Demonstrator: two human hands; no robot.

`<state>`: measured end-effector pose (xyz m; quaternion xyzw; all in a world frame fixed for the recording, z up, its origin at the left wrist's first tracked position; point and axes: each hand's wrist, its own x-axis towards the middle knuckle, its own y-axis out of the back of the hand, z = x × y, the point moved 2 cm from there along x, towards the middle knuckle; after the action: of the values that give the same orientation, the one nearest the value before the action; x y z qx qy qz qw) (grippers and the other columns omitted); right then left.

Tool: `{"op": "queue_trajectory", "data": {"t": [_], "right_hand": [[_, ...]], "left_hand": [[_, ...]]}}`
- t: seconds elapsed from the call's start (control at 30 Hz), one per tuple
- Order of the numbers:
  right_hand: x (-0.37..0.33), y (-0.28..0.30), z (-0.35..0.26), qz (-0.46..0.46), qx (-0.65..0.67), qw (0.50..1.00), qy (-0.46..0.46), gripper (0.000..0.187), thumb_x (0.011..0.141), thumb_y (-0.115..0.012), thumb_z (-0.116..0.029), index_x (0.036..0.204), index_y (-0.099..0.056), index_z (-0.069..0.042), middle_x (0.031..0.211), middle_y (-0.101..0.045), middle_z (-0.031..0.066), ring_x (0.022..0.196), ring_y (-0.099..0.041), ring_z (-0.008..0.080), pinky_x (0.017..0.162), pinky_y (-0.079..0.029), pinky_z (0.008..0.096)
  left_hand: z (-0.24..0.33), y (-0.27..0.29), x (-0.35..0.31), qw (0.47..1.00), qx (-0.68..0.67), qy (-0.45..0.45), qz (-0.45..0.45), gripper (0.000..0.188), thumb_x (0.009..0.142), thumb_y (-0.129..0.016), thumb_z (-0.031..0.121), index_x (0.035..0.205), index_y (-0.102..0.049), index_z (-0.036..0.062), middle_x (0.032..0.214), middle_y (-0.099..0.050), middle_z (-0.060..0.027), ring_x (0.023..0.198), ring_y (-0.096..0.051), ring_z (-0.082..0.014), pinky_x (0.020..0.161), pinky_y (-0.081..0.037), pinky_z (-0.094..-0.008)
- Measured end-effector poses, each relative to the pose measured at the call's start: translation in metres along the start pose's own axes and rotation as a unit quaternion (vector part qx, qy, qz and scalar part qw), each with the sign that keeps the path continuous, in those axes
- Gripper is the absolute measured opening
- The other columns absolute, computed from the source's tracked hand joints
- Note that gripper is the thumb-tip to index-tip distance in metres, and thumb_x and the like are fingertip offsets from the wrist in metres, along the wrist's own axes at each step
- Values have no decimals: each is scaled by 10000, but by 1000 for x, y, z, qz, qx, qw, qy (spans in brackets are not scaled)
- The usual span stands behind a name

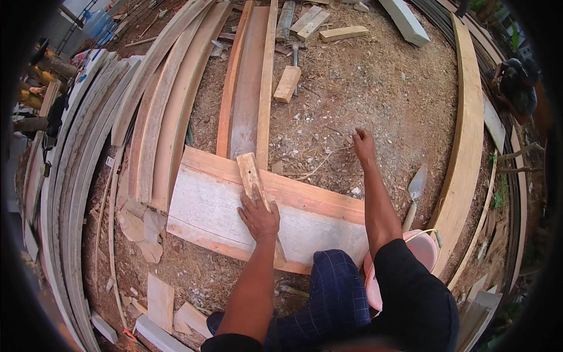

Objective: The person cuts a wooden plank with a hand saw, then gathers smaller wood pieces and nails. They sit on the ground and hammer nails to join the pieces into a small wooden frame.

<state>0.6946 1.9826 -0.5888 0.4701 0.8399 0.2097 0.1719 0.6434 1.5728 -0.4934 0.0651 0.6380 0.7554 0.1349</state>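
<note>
My left hand (pixel 260 218) lies with its fingers spread over a short wooden strip (pixel 251 173), pressing it against a wide board. The strip crosses this board (pixel 211 193), which has a whitish, cement-stained face and slants across in front of my knee. Out past the board's far edge, my right hand (pixel 365 146) is raised over the ground with its fingers pinched together. Whatever is between those fingers is too small to make out. Farther off, a claw hammer (pixel 295 58) lies beside a short wood block (pixel 287 84).
A pink bucket (pixel 371 284) stands by my right leg, near a trowel (pixel 417 183). Long planks (pixel 182 105) and grey concrete posts (pixel 79 176) line the left. One long beam (pixel 466 135) runs along the right. Another person (pixel 516 88) crouches at far right.
</note>
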Motion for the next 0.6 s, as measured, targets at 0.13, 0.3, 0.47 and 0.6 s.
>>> {"op": "queue_trajectory", "data": {"t": [0.13,0.3,0.47,0.6], "right_hand": [[94,-11,-13,4,-31,999,12,397,879,-620,-202,1214,-676,2,1078,-729,212,1010,-707,317,912,-534,398],[215,-64,-87,-70,-109,991,27,482,884,-633,-251,1302,-614,-12,1094,-718,223,998,-695,360,904,-531,414],[323,-108,-133,-128,-241,959,74,597,899,-634,-283,1390,-507,32,1199,-663,276,1154,-627,414,1006,-493,447],[398,-133,-127,-117,-341,928,92,616,894,-630,-266,1431,-474,-9,1386,-549,267,1309,-515,429,1080,-447,491]], "left_hand": [[6,-4,3,999,18,-13,-26,762,902,-617,385,1557,-339,114,1572,-251,-292,1466,-290,-406,1201,-207,-582],[6,-6,5,998,33,-6,-62,736,887,-649,335,1513,-384,52,1528,-278,-351,1436,-315,-456,1175,-240,-616],[10,-1,11,998,15,-9,-54,713,884,-667,298,1483,-396,24,1484,-312,-378,1410,-321,-502,1124,-293,-665],[-2,-16,5,998,20,-54,-27,718,891,-663,303,1488,-373,28,1455,-333,-379,1391,-338,-517,1105,-296,-689]]}}
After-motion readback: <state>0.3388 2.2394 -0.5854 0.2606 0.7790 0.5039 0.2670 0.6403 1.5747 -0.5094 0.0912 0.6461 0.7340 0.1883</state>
